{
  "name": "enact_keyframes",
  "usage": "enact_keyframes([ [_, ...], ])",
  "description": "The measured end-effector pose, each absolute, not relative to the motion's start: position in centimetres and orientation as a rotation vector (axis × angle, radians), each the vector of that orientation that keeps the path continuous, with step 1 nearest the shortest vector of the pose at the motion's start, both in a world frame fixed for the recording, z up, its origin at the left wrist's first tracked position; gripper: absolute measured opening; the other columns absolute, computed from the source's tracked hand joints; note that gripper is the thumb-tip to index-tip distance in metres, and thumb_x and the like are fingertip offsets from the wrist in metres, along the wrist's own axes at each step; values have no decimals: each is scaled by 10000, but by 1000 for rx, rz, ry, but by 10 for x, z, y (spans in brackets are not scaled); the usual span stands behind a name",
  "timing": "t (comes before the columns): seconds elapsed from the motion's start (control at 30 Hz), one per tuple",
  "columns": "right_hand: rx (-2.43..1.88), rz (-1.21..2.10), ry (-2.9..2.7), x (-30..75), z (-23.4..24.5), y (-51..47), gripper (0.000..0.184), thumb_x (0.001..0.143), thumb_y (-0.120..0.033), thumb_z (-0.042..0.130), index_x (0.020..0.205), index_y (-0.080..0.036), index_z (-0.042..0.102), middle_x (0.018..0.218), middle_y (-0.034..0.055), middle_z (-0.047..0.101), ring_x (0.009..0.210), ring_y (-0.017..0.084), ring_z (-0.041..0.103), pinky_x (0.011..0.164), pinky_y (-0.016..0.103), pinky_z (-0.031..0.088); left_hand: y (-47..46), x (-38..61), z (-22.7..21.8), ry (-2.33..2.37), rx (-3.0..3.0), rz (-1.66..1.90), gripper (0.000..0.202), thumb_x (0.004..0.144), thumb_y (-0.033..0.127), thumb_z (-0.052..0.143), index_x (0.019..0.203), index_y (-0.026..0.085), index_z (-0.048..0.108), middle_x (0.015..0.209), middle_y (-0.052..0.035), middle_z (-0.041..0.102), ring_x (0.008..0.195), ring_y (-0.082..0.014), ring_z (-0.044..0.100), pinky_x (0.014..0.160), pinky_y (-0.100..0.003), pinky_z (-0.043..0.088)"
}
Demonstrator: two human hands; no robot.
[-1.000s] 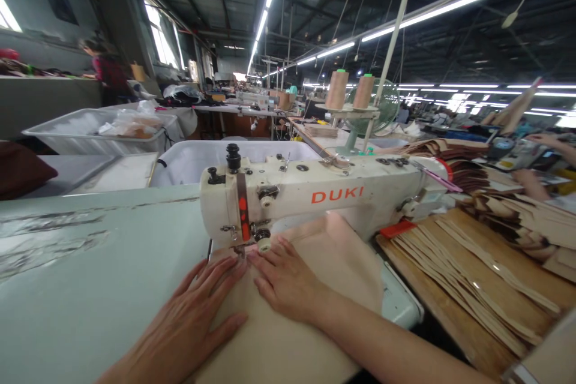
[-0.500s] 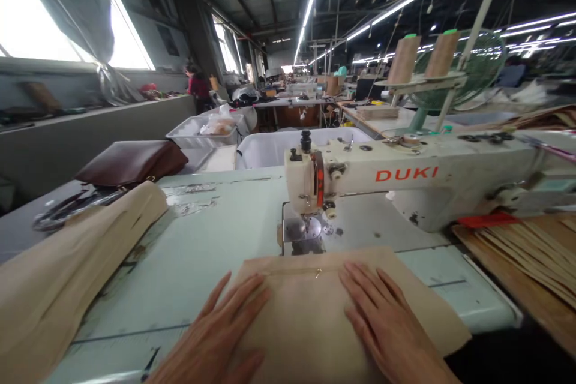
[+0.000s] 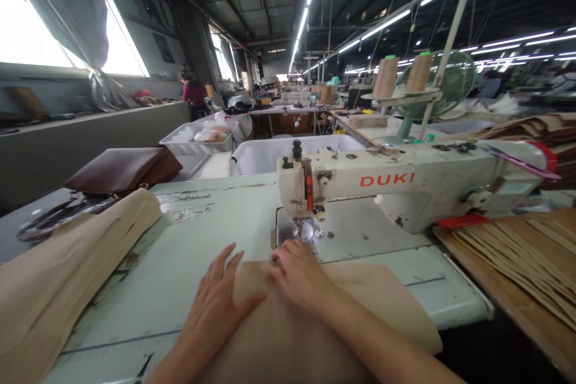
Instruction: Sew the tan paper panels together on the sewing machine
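A beige panel of fabric or leather (image 3: 373,294) lies flat in front of the sewing machine (image 3: 342,174). My left hand (image 3: 216,300) is open at the panel's left edge, its thumb apart from the raised fingers. My right hand (image 3: 299,273) reaches across to the panel's far edge, just before the needle area. Its fingers are curled and pressed together; whatever they pinch is hidden. The narrow strip along that far edge is mostly covered by this hand.
A folded beige piece (image 3: 81,276) and a brown leather bag (image 3: 123,169) lie on the left. Cut strips (image 3: 508,258) rest on a wooden board at right. Behind the machine stands a white bin (image 3: 252,156); thread cones (image 3: 386,76) rise at back right.
My right hand has gone from lying flat on the panel's right side to a closed grip farther left. My left hand has shifted left and lifted its fingers. The gold metal piece is now hidden.
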State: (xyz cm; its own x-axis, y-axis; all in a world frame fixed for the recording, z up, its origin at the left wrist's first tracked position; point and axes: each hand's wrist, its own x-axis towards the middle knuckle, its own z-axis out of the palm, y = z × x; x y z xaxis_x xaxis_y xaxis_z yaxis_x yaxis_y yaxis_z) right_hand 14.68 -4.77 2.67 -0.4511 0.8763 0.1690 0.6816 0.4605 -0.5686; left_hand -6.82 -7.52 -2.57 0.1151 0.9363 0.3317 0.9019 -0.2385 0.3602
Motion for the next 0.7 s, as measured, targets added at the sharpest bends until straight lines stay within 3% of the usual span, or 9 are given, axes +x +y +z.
enact_keyframes([
  [0.1, -1327, 689, -2289, 129, 27, -30, 57, 855, -211, 693, 897, -174, 680, 926, 60, 663, 992, 238, 577, 886, 357, 440, -67, -74, -33, 1853, 2214, 793, 707, 739, 467, 735, 1344, 196, 491, 1543, -164, 318, 1373, -396, 388, 1083, -596, 372],
  [0.23, -1331, 888, -2205, 130, 26, -26, 29, 806, -166, 699, 829, -166, 681, 793, 24, 658, 857, 193, 588, 769, 292, 413, -64, -79, -28, 1774, 2081, 824, 773, 672, 442, 795, 1354, 207, 516, 1571, -146, 288, 1376, -392, 388, 1094, -579, 368],
  [0.33, -1268, 1084, -2073, 136, 27, -24, 72, 807, -219, 693, 849, -159, 695, 736, -4, 648, 704, 139, 561, 631, 234, 373, -67, -77, -12, 1690, 1982, 841, 618, 693, 448, 781, 1241, 209, 625, 1541, -120, 358, 1329, -361, 458, 1073, -508, 417],
  [0.43, -1197, 1236, -1919, 140, 29, -21, 176, 807, -313, 710, 851, -143, 698, 698, -9, 624, 641, 117, 518, 580, 221, 342, -74, -72, 7, 1589, 1893, 846, 358, 848, 499, 623, 1046, 214, 709, 1338, -82, 588, 1193, -303, 585, 969, -400, 503],
  [0.5, -1143, 1331, -1843, 141, 31, -22, 239, 794, -371, 721, 820, -136, 692, 684, -7, 610, 627, 113, 496, 582, 223, 339, -81, -68, 14, 1542, 1843, 836, 368, 931, 521, 511, 951, 206, 700, 1072, -53, 704, 974, -259, 676, 796, -320, 552],
  [0.6, -1065, 1484, -1740, 141, 35, -28, 360, 772, -492, 727, 790, -138, 661, 688, -7, 591, 620, 107, 475, 590, 223, 343, -89, -65, 20, 1555, 1798, 834, 417, 945, 568, 491, 809, 198, 630, 790, -18, 687, 743, -227, 657, 625, -267, 498],
  [0.7, -1018, 1617, -1624, 138, 37, -36, 517, 749, -661, 688, 766, -154, 590, 681, -16, 553, 605, 101, 459, 582, 219, 352, -93, -65, 27, 1620, 1775, 862, 393, 900, 591, 549, 817, 210, 606, 827, -29, 690, 817, -257, 643, 705, -286, 481],
])
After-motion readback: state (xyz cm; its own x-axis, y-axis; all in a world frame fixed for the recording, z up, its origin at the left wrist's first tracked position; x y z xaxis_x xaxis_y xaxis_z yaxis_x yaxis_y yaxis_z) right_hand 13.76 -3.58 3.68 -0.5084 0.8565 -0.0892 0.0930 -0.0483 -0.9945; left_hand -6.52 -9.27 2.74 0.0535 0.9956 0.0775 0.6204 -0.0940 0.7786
